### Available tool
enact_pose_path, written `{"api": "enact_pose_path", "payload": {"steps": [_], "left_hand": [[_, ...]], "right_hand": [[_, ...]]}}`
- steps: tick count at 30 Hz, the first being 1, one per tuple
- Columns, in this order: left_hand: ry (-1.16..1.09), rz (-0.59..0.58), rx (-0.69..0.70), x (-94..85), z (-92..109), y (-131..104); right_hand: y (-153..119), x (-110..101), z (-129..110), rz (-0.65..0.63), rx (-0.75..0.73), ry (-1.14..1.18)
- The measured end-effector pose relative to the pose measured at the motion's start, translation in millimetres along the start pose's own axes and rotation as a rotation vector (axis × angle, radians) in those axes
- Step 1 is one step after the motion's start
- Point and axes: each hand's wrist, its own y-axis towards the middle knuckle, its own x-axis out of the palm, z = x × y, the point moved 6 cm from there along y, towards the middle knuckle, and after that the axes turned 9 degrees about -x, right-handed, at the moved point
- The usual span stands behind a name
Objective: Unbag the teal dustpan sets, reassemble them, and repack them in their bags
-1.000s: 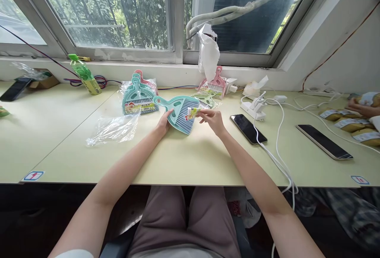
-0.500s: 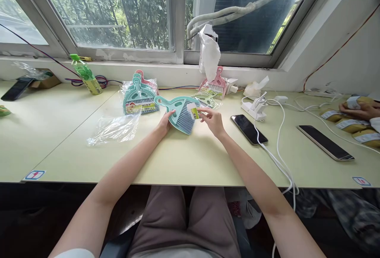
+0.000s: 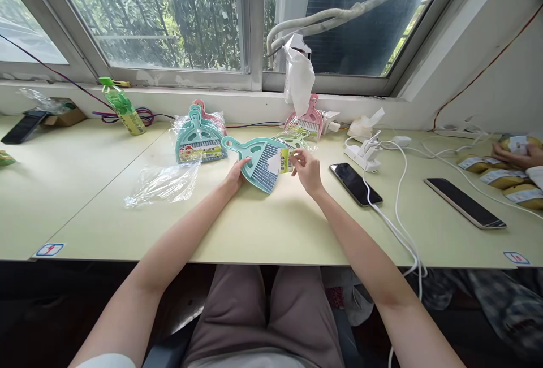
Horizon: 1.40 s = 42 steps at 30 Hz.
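Observation:
A teal dustpan with a brush (image 3: 258,171) is held over the table, its handle pointing up and left. My left hand (image 3: 236,176) grips its lower left edge, thumb on top. In my right hand (image 3: 307,170) the fingers pinch the right end of a green and white label card (image 3: 283,161), which lies across the right side of the bristles. Behind and to the left stand wrapped teal dustpan sets (image 3: 199,139), one pink set behind them. A pink set (image 3: 311,116) and a green one (image 3: 300,139) lie behind my right hand.
Crumpled clear plastic (image 3: 163,184) lies left of my left forearm. A black phone (image 3: 355,184), white cables and a power strip (image 3: 363,156) are at right, with another phone (image 3: 464,203) farther right. Another person's hand (image 3: 520,157) touches yellow packs. A green bottle (image 3: 123,107) leans back left.
My right hand has moved slightly right with the label, and more of its green part shows. The dustpan has barely shifted. The other person's hand at far right has moved a little.

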Motion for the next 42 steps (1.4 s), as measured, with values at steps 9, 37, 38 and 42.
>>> {"api": "enact_pose_path", "payload": {"steps": [9,37,38,42], "left_hand": [[0.058,0.008,-0.001,4.2,3,-9],[0.314,-0.024,0.24,38.3,-9,-37],[0.31,0.005,0.249,36.2,-8,-36],[0.244,0.027,0.278,31.2,-4,-33]], "right_hand": [[1,-10,-25,0.13,-0.185,-0.119],[-7,1,16,0.214,0.137,0.163],[-7,1,13,0.215,0.129,0.164],[-7,-4,12,0.293,0.156,0.139]]}}
